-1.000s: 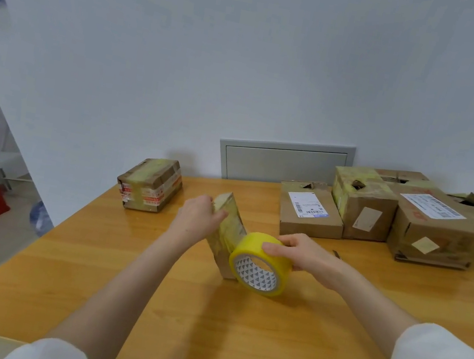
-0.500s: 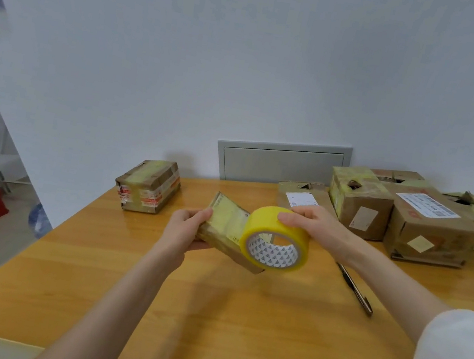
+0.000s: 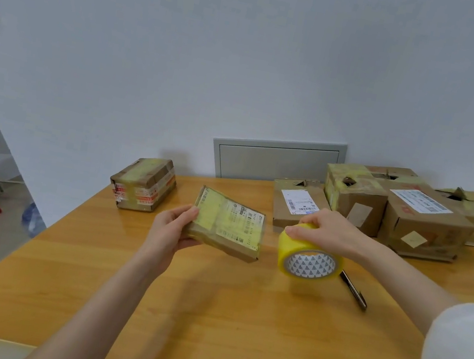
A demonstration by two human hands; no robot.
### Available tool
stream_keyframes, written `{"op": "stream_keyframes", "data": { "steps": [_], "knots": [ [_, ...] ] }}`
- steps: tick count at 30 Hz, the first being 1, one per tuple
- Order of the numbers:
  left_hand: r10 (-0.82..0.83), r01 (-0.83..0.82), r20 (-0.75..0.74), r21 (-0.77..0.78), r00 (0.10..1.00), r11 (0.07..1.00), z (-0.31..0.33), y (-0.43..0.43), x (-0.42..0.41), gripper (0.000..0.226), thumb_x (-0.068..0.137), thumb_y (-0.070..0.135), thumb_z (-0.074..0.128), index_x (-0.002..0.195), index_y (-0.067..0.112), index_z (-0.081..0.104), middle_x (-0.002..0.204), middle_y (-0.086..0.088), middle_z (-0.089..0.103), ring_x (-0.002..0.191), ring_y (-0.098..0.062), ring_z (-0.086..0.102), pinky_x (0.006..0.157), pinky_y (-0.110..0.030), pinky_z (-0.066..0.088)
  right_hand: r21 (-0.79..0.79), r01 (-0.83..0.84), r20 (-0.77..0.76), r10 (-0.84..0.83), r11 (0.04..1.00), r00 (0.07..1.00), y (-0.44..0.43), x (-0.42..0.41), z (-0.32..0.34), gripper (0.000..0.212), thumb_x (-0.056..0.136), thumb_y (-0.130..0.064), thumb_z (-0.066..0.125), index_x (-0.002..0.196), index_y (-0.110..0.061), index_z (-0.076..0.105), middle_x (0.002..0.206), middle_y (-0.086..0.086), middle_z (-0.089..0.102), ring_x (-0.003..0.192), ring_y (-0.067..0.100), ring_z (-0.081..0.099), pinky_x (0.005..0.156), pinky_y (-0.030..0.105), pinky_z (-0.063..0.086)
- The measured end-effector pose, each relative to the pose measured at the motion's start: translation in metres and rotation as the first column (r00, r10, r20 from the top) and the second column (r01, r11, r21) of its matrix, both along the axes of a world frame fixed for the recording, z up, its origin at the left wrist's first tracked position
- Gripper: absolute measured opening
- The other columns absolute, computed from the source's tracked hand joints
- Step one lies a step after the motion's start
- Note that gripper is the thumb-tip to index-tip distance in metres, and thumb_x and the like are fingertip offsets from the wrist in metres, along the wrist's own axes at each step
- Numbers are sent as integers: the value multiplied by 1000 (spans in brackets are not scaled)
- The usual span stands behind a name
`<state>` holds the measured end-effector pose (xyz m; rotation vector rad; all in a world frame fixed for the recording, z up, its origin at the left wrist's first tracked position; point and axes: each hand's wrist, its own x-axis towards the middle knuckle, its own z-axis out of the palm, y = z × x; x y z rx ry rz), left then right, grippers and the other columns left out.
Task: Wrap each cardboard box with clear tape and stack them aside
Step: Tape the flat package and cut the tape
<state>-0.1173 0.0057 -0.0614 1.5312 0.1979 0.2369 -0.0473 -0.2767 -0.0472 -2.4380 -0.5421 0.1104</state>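
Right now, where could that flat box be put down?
Bare: the table's near half, and the gap between the small taped box and the flat box. Crowded: the far right boxes, with a pen by the tape roll.

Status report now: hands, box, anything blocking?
Left hand grips flat box. Right hand grips tape roll. Pen lies on table by roll.
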Motion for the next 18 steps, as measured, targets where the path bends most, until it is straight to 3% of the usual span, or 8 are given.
{"op": "stream_keyframes", "data": {
  "steps": [4, 9, 14, 18],
  "knots": [
    [8, -6, 24, -51, 1000, 999, 0, -2, -1, 28, 97, 19, 51, 119, 4, 60, 98, -8, 71, 83, -17, 68, 70, -31, 60, -170, 51, 105, -34, 984, 994, 9, -2, 0, 40, 82, -62, 57, 76, -23, 64, 78, -2, 61, 75, 13, 56, 64, 30, 44],
    [4, -1, 40, -91, 999, 996, 1, 0, -1, 30, 97, 19, 51, 121, 2, 58, 100, -10, 70, 84, -18, 68, 67, -29, 60, -181, 91, 91, -76, 979, 993, 17, -4, 0, 39, 77, -66, 59, 67, -29, 55, 72, -8, 54, 79, 14, 55, 62, 28, 41],
    [0, 6, 56, -110, 998, 994, 0, 0, 0, 28, 97, 19, 50, 119, 3, 59, 93, -7, 72, 81, -17, 69, 65, -29, 60, -175, 155, 72, -144, 972, 987, 23, -3, -10, 70, 70, -79, 56, 110, -22, 66, 91, -8, 59, 90, 13, 57, 69, 30, 45],
    [-1, 3, 16, -160, 1000, 987, -6, -2, 2, 29, 99, 20, 48, 120, 4, 59, 93, -6, 71, 81, -17, 68, 64, -29, 59, -118, 147, 4, -148, 982, 989, 24, -4, -16, 71, 72, -75, 60, 113, -18, 68, 95, -7, 62, 90, 12, 59, 67, 27, 43]
  ]
}}
